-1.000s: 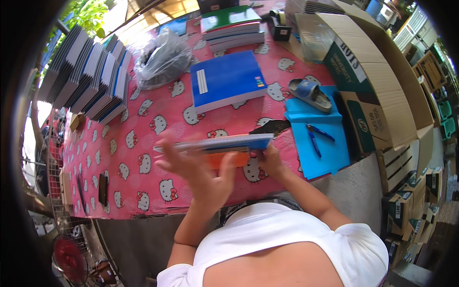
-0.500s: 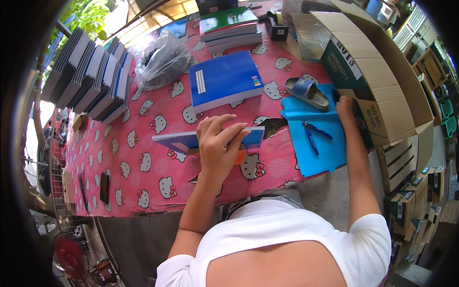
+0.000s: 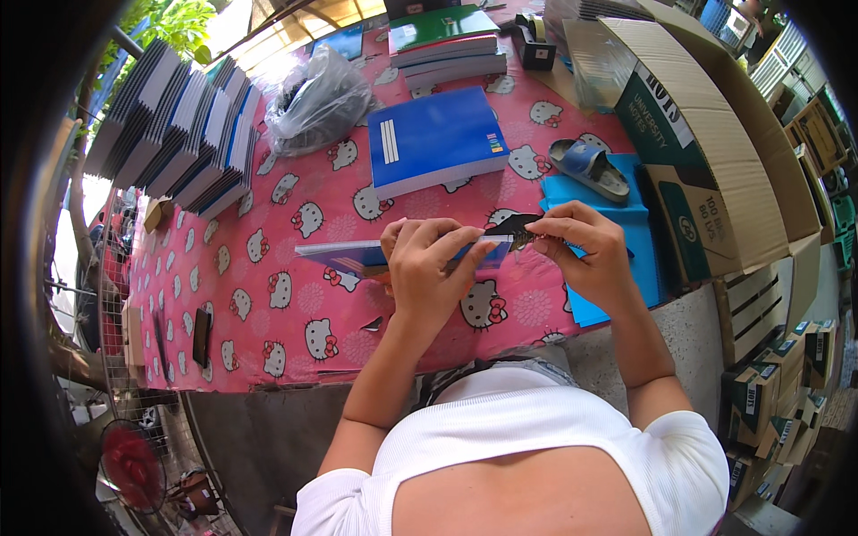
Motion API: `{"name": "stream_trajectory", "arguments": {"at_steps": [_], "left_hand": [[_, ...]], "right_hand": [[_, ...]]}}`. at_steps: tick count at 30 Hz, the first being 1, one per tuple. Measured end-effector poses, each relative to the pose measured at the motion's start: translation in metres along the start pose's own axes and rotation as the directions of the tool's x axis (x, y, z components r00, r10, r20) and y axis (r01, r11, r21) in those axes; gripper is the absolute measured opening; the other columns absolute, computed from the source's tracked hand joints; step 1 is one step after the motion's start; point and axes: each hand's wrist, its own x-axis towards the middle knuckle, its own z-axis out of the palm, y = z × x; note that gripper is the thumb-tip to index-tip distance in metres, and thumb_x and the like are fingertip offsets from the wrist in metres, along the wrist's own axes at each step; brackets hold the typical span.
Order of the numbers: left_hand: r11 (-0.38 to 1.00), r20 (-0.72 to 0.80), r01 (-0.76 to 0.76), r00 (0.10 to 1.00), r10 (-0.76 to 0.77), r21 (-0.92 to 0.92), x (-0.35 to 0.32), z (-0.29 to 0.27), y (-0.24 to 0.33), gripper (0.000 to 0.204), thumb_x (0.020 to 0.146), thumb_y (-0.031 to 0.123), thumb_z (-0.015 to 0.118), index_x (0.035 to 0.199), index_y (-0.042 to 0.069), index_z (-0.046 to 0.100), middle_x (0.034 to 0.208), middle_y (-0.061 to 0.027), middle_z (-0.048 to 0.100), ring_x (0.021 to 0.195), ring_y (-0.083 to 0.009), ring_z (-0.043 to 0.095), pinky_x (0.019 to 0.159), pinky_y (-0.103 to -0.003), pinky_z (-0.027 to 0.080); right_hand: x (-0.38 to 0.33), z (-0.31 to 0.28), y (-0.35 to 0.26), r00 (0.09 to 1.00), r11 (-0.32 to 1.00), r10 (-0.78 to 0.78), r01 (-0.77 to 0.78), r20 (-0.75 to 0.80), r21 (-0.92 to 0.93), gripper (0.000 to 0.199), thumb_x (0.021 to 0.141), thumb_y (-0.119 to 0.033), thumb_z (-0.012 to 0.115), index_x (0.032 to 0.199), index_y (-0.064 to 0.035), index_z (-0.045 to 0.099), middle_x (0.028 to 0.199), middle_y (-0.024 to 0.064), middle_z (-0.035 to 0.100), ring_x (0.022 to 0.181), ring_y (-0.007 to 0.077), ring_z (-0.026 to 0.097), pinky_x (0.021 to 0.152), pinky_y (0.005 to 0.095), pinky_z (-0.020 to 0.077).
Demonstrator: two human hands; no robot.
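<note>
My left hand point(image 3: 429, 259) is closed round a thin blue notebook point(image 3: 344, 256), held up on edge above the pink patterned tablecloth. At the notebook's right end my right hand point(image 3: 585, 255) pinches a thin, dark, coil-like strip point(image 3: 529, 238), apparently a binding coil. Its tip meets the notebook's edge; whether it passes through the holes is too small to tell. Behind them lies a stack of blue-covered notebooks point(image 3: 438, 138). Bright blue sheets point(image 3: 594, 308) lie under and beyond my right hand, which hides most of the blue-handled tools seen there earlier.
A blue slipper point(image 3: 588, 170) sits on the sheets beside a large open carton point(image 3: 706, 161). Further back are a plastic bag point(image 3: 320, 103), green-topped books point(image 3: 445, 31) and a tape dispenser point(image 3: 534, 49). Tall notebook stacks point(image 3: 179, 129) stand left; a dark flat object point(image 3: 202, 338) lies near the front edge.
My right hand has come from beside the carton to the notebook's right end, now with the coil-like strip in its fingers. My left hand keeps hold of the notebook. The view has shifted slightly.
</note>
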Motion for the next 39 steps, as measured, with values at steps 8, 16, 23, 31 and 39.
{"name": "stream_trajectory", "arguments": {"at_steps": [8,16,23,31,39], "left_hand": [[1.000,-0.030,-0.025,0.999,0.024,-0.018,-0.010,0.001,-0.001,0.019,0.071,0.027,0.077,0.078,0.012,0.071,0.079,-0.0002,0.063,0.079,-0.0185,0.055,0.083,-0.035,0.033],[0.967,-0.096,-0.252,0.962,0.255,0.038,-0.041,-0.002,-0.008,0.026,0.066,0.026,0.080,0.090,0.017,0.072,0.088,0.0020,0.061,0.089,-0.0179,0.056,0.092,-0.039,0.032],[0.938,-0.076,-0.323,0.940,0.334,0.127,-0.064,-0.001,-0.012,0.032,0.066,0.030,0.079,0.095,0.019,0.072,0.089,0.0042,0.060,0.081,-0.0157,0.053,0.089,-0.036,0.031],[0.959,-0.094,-0.277,0.955,0.282,0.065,-0.044,-0.005,-0.005,0.029,0.063,0.025,0.082,0.089,0.017,0.072,0.081,0.0045,0.061,0.078,-0.0147,0.053,0.080,-0.033,0.032],[1.000,-0.058,-0.007,0.998,0.008,0.015,-0.013,0.003,0.000,0.022,0.069,0.031,0.079,0.081,0.015,0.072,0.079,0.0027,0.063,0.080,-0.0152,0.056,0.090,-0.038,0.026]], "right_hand": [[0.006,-0.002,0.003,0.993,0.999,0.040,-0.038,0.111,-0.018,0.028,0.071,0.002,0.075,0.098,-0.0047,0.072,0.084,0.0085,0.063,0.071,0.0155,0.062,0.061,0.0256,0.0497],[0.018,-0.006,0.000,0.909,0.991,0.009,-0.062,0.417,0.115,0.026,0.065,0.003,0.077,0.088,-0.0073,0.075,0.080,0.0068,0.063,0.068,0.0152,0.061,0.059,0.0258,0.0484],[0.008,-0.004,-0.005,0.857,0.994,-0.064,0.010,0.511,0.108,0.021,0.064,0.001,0.078,0.083,-0.0072,0.074,0.078,0.0070,0.062,0.070,0.0194,0.061,0.059,0.0290,0.0482],[0.002,-0.006,-0.018,0.857,0.998,0.050,-0.062,0.513,0.005,0.015,0.070,0.000,0.071,0.084,-0.0054,0.071,0.079,0.0089,0.063,0.071,0.0263,0.063,0.061,0.0343,0.0490],[0.005,0.002,-0.012,0.947,0.992,0.103,-0.076,0.306,-0.100,0.017,0.078,-0.005,0.067,0.095,-0.0035,0.066,0.077,0.0103,0.063,0.075,0.0290,0.064,0.064,0.0358,0.0492]]}}
